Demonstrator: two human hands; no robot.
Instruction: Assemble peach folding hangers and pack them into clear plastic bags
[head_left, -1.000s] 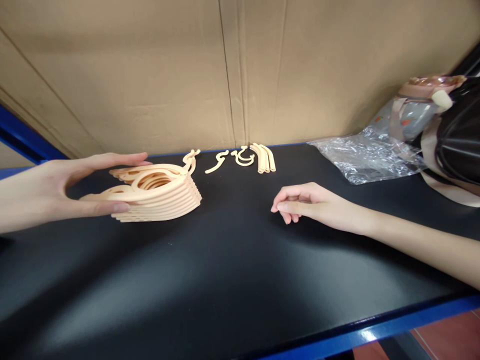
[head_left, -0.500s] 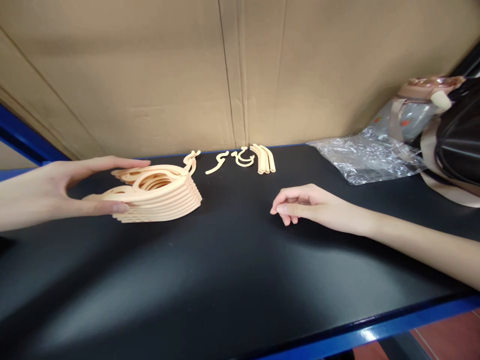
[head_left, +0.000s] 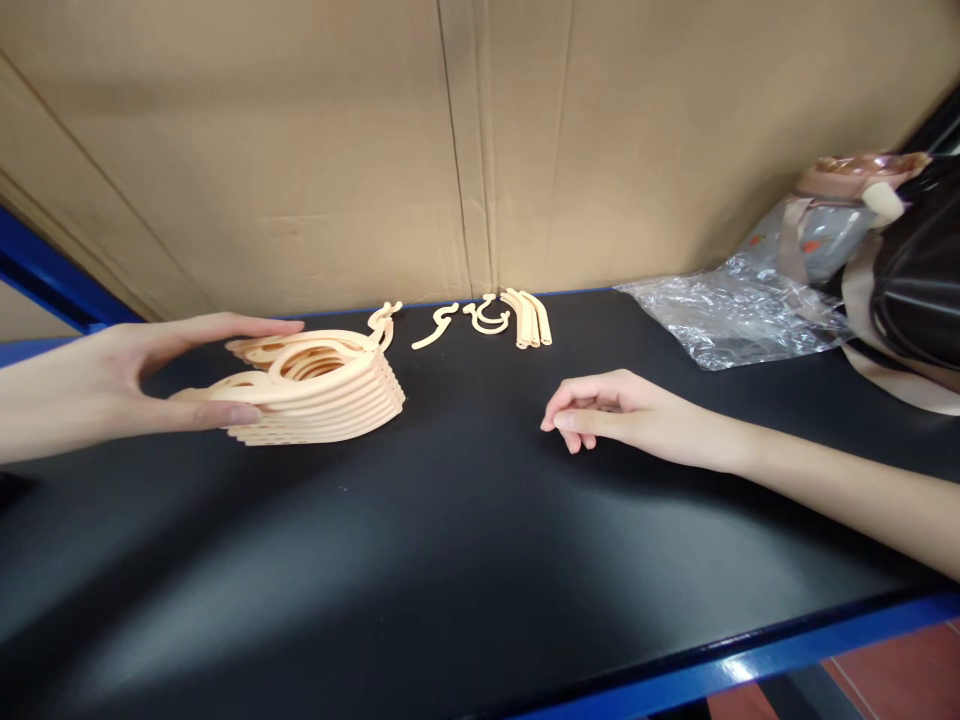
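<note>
A stack of cream plastic pieces with rounded openings (head_left: 345, 400) sits on the left of the black tabletop; they look like folding clothes hanger parts. My left hand (head_left: 142, 385) spans its left end, thumb along the front and fingers over the far side. Some of those fingertips are hidden behind the pieces. Right of the stack, my right hand (head_left: 596, 408) rests low over the table, fingers loosely curled and thumb against the index finger, with nothing visible in it. Loose cream hooks (head_left: 442, 322) and curved pieces (head_left: 489, 318) lie toward the back.
Several curved cream strips (head_left: 527, 320) lie side by side near the cardboard (head_left: 315, 150) at the back. A clear plastic bag (head_left: 739, 315) is at the back right, beside a bottle (head_left: 817, 235) and a dark bag (head_left: 919, 260). A blue edge (head_left: 720, 675) borders the tabletop's front.
My left hand and the stack have shifted very slightly to the right. My right hand has stayed in place.
</note>
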